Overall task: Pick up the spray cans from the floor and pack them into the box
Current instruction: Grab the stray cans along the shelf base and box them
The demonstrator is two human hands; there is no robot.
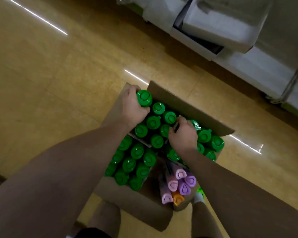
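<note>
The left hand [131, 107] grips a green can [144, 98] at the box's [187, 107] ten o'clock corner. The right hand [183, 134] has its fingers curled among the caps, clamped on a thin dark object I cannot identify.

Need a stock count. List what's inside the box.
The box holds upright green-capped cans, plus pink, purple and orange-capped ones at the near end. The hands and arms cover some cans; anything beneath the caps is hidden.

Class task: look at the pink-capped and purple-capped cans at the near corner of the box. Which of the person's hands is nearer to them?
Right. The right hand rests among green caps just beyond the pink and purple cans. The left hand grips a green can at the box's far corner.
</note>
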